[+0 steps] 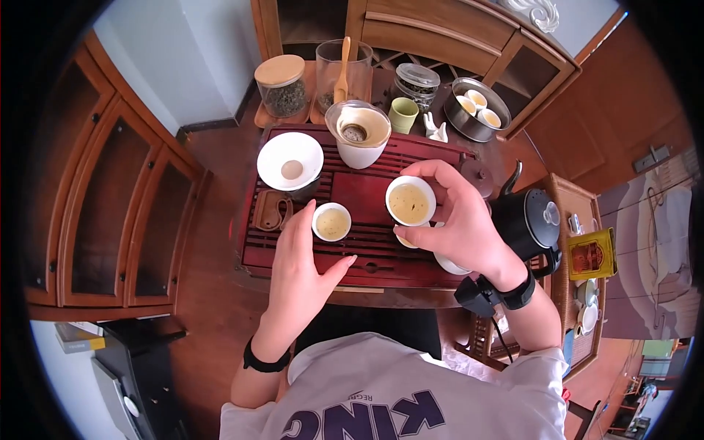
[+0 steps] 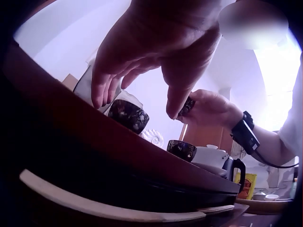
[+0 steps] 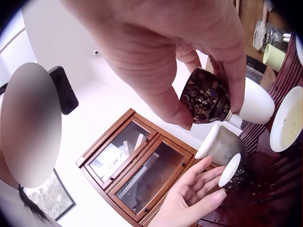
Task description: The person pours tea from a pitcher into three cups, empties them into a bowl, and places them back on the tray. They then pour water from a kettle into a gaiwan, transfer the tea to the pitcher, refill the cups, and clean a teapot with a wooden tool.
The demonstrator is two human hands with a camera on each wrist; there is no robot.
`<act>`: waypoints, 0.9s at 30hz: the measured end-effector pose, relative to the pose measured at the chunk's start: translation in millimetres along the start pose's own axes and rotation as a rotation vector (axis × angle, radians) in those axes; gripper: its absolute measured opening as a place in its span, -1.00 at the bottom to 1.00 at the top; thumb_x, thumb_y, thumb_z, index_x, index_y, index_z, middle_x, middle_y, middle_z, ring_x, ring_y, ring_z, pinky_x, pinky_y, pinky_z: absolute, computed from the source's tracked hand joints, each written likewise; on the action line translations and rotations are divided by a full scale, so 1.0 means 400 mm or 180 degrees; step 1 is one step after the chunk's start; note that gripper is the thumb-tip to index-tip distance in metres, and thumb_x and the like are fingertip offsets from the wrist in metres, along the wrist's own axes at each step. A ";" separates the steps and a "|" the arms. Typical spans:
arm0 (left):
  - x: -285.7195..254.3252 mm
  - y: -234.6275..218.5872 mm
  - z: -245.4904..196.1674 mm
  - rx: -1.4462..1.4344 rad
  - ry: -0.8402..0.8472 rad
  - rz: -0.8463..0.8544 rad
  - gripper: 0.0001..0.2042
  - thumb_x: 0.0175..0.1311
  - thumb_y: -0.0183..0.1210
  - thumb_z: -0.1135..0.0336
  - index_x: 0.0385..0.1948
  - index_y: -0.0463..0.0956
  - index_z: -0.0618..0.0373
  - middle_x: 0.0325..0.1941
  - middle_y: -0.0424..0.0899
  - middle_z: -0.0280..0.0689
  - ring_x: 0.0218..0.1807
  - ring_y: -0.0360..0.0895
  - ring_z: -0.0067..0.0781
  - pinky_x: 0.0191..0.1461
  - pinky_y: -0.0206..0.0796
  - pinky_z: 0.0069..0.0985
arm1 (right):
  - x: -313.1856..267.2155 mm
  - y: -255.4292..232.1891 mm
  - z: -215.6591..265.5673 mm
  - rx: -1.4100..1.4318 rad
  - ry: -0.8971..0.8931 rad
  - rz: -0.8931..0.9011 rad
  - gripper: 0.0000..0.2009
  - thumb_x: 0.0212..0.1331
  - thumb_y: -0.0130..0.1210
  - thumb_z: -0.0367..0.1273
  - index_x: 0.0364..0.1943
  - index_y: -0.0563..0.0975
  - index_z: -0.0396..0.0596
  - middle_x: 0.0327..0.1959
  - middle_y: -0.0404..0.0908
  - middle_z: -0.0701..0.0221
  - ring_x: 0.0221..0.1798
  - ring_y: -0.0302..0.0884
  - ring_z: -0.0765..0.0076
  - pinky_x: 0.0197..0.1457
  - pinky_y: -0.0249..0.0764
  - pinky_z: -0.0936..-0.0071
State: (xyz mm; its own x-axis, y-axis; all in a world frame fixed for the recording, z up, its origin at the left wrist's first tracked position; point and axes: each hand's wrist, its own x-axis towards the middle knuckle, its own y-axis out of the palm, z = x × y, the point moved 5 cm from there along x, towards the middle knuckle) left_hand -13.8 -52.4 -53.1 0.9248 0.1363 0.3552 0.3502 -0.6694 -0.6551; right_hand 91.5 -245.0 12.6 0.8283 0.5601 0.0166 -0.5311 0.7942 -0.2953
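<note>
My right hand (image 1: pixel 466 224) grips a small teacup (image 1: pixel 409 203) of pale tea between thumb and fingers, above the red slatted tea tray (image 1: pixel 352 271). Dark with a scroll pattern outside, this cup (image 3: pixel 204 97) tilts in the right wrist view. On the tray's left half stands a matching teacup (image 1: pixel 331 222), also with tea in it. My left hand (image 1: pixel 299 257) is beside that cup, fingers extended and thumb spread away from it. Another patterned cup (image 2: pixel 181 150) sits on the tray, mostly covered by my right hand in the head view.
A white strainer bowl (image 1: pixel 282 158) and a strainer-topped pitcher (image 1: pixel 361 150) stand at the tray's back. Tea jars (image 1: pixel 284 99), a green cup (image 1: pixel 402 115) and a steel bowl of white cups (image 1: pixel 469 132) are behind. A black kettle (image 1: pixel 524 220) stands right.
</note>
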 end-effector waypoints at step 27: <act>0.003 0.073 0.047 -0.0655 -0.0110 -0.0674 -0.37 -0.01 0.44 0.52 0.19 0.41 0.22 0.08 0.59 -0.06 0.09 0.58 -0.06 0.16 0.43 -0.27 | 0.272 -0.050 0.067 -0.0269 -0.0446 0.0215 -0.46 0.04 0.36 -0.59 0.14 0.42 -0.15 0.02 0.59 0.44 0.08 0.55 0.55 0.19 0.50 0.52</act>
State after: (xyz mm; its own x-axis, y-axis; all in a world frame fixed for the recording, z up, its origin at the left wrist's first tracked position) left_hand 0.4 -58.0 -84.1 0.8401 0.3111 0.4443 0.5017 -0.7570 -0.4186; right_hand 187.6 -193.5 45.8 0.7551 0.6435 0.1254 -0.5628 0.7344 -0.3794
